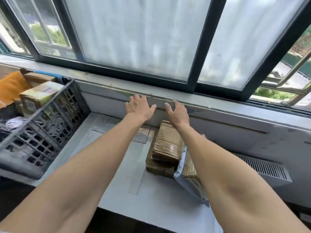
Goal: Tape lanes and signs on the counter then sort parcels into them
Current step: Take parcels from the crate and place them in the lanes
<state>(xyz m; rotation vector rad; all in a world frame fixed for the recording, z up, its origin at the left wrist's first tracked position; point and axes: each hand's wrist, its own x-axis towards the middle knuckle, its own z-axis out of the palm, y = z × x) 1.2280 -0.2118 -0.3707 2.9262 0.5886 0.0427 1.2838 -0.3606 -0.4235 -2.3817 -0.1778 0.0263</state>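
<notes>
Both my arms reach forward over the grey counter (117, 179) to the wall under the window sill. My left hand (139, 107) lies flat with spread fingers against the sill edge. My right hand (176, 111) is beside it, fingers loosely bent, touching the same edge and holding nothing. Below my right wrist a stack of brown cardboard parcels (165, 148) rests on the counter. Another parcel in a pale blue mailer (188, 172) sits to its right, partly hidden by my right forearm. A strip of grey tape (136, 184) runs along the counter, and flat paper sheets (107, 123) lie at the back.
A black plastic crate (45, 130) stands at the left on the counter, holding cardboard boxes (38, 96) and an orange bag (11, 86). Frosted sliding windows (134, 36) fill the wall ahead. A vent grille (262, 167) lies at the right.
</notes>
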